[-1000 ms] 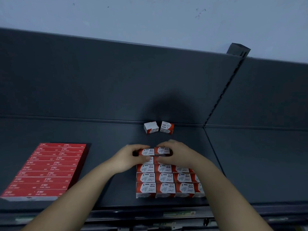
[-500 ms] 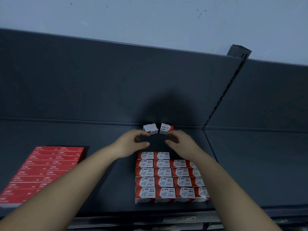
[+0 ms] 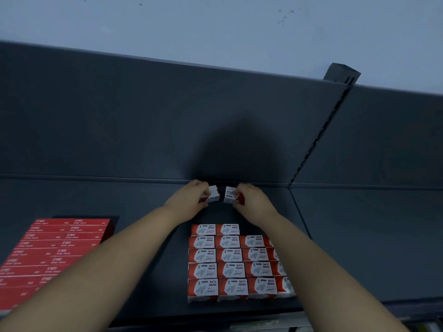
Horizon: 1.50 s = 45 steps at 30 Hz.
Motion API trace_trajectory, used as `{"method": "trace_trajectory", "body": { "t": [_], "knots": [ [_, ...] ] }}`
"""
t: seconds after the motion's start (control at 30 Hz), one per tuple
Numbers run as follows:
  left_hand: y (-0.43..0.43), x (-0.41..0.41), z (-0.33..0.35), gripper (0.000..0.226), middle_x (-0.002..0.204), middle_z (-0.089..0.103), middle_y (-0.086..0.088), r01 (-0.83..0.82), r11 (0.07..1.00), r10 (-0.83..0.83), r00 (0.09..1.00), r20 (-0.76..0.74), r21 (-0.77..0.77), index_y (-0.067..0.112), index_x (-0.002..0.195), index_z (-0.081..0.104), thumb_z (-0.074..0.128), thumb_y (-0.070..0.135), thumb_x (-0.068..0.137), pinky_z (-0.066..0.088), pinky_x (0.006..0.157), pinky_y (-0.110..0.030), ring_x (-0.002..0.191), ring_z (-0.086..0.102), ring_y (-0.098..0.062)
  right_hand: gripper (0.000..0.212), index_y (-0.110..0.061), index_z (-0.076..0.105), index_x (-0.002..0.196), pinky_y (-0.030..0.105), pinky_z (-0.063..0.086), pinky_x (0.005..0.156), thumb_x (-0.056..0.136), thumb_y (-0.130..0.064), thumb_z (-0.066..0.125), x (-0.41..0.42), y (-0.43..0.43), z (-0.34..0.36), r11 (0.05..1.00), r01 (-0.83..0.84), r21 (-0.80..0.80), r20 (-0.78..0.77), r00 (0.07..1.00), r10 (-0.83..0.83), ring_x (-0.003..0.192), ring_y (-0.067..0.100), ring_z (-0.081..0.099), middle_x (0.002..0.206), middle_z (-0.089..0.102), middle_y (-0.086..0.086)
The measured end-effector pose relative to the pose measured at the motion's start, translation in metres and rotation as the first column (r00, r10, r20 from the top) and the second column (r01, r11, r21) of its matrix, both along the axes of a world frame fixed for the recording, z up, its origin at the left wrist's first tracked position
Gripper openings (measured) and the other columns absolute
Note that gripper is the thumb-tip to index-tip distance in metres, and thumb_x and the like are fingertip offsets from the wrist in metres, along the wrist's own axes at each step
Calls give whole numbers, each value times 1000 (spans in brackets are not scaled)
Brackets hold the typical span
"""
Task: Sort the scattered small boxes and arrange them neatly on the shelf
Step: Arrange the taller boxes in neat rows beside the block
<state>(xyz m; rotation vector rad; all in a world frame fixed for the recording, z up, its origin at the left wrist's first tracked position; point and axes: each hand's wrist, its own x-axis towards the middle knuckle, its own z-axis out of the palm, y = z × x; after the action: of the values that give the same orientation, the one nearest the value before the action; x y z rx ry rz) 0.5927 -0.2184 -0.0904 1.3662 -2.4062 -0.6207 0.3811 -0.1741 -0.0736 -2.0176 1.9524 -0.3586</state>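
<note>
Two loose red-and-white paper clip boxes sit at the back of the dark shelf [image 3: 143,204]. My left hand [image 3: 189,200] grips the left box [image 3: 213,195] with curled fingers. My right hand [image 3: 251,202] grips the right box [image 3: 229,195] the same way. A small gap separates the two boxes. Nearer to me, several identical boxes form a neat block of rows [image 3: 230,262], with two boxes in its back row. My forearms reach over both sides of the block.
A flat stack of red boxes [image 3: 55,255] lies at the front left of the shelf. A slotted upright post [image 3: 321,130] divides this bay from the one to the right. The shelf's back panel stands just behind the loose boxes.
Both hands left the back row of the arranged block, moved away from me to the shelf's rear, and closed round the two loose boxes.
</note>
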Motion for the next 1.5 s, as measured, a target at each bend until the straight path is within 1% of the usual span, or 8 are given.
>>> {"method": "trace_trajectory", "body": {
  "t": [0.17, 0.27, 0.33, 0.47, 0.77, 1.0, 1.2, 1.5],
  "knots": [
    [6, 5, 1, 24, 117, 57, 3, -15, 999, 17, 998, -62, 33, 22, 110, 56, 68, 25, 89, 44, 85, -24, 104, 54, -14, 31, -23, 56, 109, 24, 46, 87, 85, -30, 74, -5, 9, 3, 999, 35, -1, 172, 984, -35, 102, 11, 54, 115, 54, -5],
    [9, 8, 4, 26, 115, 58, 8, -6, 998, 23, 967, -256, 65, 26, 114, 58, 66, 19, 90, 41, 83, -11, 105, 55, -9, 41, -31, 56, 112, 26, 50, 92, 80, -28, 80, -8, 15, 8, 999, 50, -8, 393, 918, -43, 103, 4, 57, 113, 58, -9],
    [10, 5, 12, 25, 116, 55, 8, -52, 994, 88, 910, -404, 99, 24, 116, 61, 61, 14, 93, 40, 85, -6, 104, 54, -5, 43, -32, 58, 113, 28, 51, 95, 78, -22, 81, -11, 19, 14, 996, 87, -31, 522, 851, -58, 104, 3, 58, 114, 58, -9],
    [20, -6, 37, 19, 100, 64, 1, -29, 923, 279, 740, -612, 385, 20, 109, 62, 44, 19, 103, 49, 59, -19, 82, 59, -11, 53, -39, 58, 116, 30, 51, 97, 77, -12, 81, -13, 31, 32, 997, 66, -31, 624, 781, -32, 110, 7, 58, 118, 56, -8],
    [52, -14, 64, 27, 89, 72, -1, 17, 915, 269, 720, -639, 404, 16, 111, 65, 46, 33, 101, 43, 47, -20, 66, 64, -12, 44, -25, 64, 116, 28, 56, 90, 79, -5, 77, -25, 65, 64, 998, 67, 5, 837, 546, -41, 109, 8, 64, 113, 70, -4],
    [79, -30, 80, 26, 92, 73, -6, 2, 917, 270, 734, -624, 399, 17, 106, 66, 48, 34, 100, 35, 40, -19, 65, 68, -18, 42, -29, 65, 115, 29, 54, 92, 82, -5, 75, -36, 87, 69, 997, 73, -28, 849, 529, -15, 107, 8, 65, 110, 71, -9],
    [95, -42, 89, 25, 99, 72, -1, -28, 938, 255, 729, -635, 345, 16, 111, 63, 51, 34, 98, 55, 55, -25, 66, 71, -21, 41, -28, 63, 115, 28, 54, 91, 84, -3, 73, -46, 101, 76, 998, 53, -34, 865, 502, 2, 109, 8, 65, 112, 71, -8],
    [112, -62, 97, 26, 99, 72, -3, -22, 939, 248, 733, -633, 343, 14, 113, 62, 52, 32, 98, 58, 60, -26, 71, 73, -21, 37, -25, 62, 109, 33, 55, 92, 85, 1, 70, -65, 111, 83, 999, 29, -43, 860, 510, 22, 110, 12, 65, 114, 70, -5]
  ]
}}
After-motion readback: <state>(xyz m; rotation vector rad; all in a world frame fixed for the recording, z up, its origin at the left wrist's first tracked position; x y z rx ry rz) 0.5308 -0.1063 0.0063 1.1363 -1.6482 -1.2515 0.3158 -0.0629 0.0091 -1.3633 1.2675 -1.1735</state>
